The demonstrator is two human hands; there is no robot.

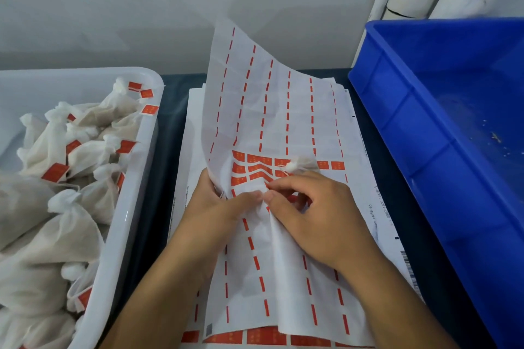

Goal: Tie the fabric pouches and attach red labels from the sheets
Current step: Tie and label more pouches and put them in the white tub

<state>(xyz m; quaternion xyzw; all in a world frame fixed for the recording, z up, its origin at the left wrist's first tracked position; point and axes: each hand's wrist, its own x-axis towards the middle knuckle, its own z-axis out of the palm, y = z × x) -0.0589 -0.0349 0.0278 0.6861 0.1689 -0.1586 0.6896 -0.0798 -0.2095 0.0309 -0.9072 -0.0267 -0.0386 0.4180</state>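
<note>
Mid-frame, your left hand [218, 201] pinches the label sheet [272, 110]; your right hand [309, 212] picks at it, fingertips meeting.

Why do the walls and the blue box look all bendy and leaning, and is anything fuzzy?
Head view: the wide-angle lens bends straight edges, so the blue plastic crate leans outward; soft, even light, faint shadows only; the small print on the white label sheets is too blurred to read; the white plastic tub of tied fabric pouches looks slightly soft at the frame's left edge.

pouch [300, 164]: mostly hidden behind right hand [314, 212] | blue bin [442, 127]: cut off right | label print: unreadable
</note>
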